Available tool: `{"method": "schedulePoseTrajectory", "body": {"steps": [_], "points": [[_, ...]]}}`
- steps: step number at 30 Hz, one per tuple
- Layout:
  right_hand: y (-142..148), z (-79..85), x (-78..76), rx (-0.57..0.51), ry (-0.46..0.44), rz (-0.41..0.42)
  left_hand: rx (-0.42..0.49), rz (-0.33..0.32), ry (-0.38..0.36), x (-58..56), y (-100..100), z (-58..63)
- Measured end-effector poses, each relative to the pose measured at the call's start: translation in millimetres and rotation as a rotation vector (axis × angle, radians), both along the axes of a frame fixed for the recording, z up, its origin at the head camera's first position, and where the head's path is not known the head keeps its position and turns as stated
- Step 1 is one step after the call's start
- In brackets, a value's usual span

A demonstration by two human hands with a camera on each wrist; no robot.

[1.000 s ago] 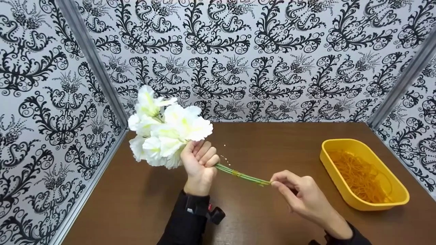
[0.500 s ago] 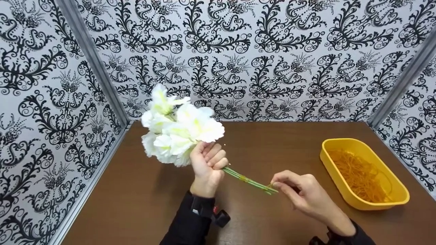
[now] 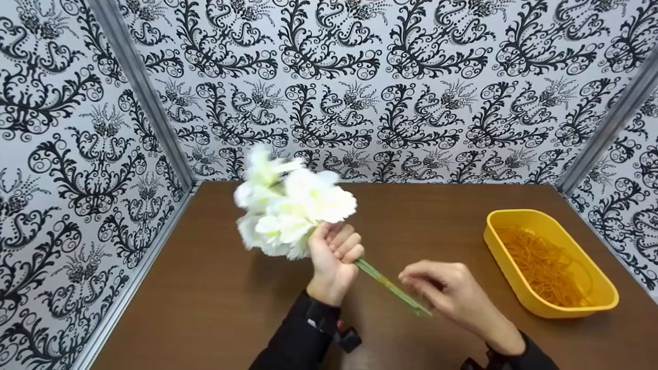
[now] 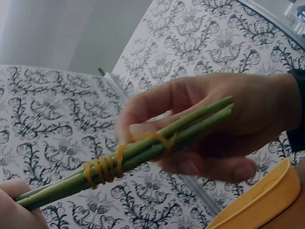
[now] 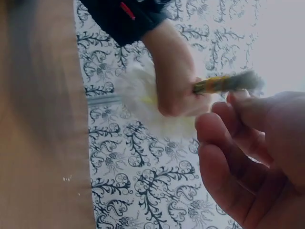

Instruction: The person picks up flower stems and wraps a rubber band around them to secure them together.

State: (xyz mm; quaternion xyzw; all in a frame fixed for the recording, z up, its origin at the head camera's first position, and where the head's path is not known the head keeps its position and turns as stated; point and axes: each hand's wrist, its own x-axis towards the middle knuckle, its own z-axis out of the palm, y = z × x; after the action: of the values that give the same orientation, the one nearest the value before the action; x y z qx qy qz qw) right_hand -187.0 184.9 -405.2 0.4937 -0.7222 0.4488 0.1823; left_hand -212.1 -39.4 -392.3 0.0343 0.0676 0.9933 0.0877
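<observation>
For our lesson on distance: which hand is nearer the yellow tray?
Right: the right hand is left of the yellow tray, apart from it; the left hand is farther left, gripping flower stems.

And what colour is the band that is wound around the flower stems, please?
Yellow-orange; the band shows best around the green stems in the left wrist view.

no lettering is legible, the red tag (image 5: 127, 10) on the dark sleeve (image 5: 121, 29) being too blurred.
</observation>
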Motion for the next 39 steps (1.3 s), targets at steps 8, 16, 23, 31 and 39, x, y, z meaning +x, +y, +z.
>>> {"method": "schedulePoseTrajectory", "body": {"steps": [8, 16, 23, 31, 39], "points": [[3.8, 5.6, 14.2, 0.042, -0.150, -0.157, 0.012, 0.056, -0.013, -2.7, -3.2, -2.6], [-7.9, -1.5, 20.4, 0.195, -0.069, -0.244, -0.003, 0.058, -0.008, -3.1, 0.8, -4.1], [-9.4, -3.9, 20.7, 0.250, -0.121, -0.222, -0.026, 0.049, 0.000, -3.1, 5.0, -6.6], [-7.5, -7.9, 16.5, 0.256, -0.084, -0.165, -0.058, 0.014, 0.014, 0.3, 12.2, -8.7], [-6.2, -5.3, 18.0, 0.241, -0.022, -0.206, -0.059, 0.000, 0.009, 0.2, 13.9, -8.8]]}}
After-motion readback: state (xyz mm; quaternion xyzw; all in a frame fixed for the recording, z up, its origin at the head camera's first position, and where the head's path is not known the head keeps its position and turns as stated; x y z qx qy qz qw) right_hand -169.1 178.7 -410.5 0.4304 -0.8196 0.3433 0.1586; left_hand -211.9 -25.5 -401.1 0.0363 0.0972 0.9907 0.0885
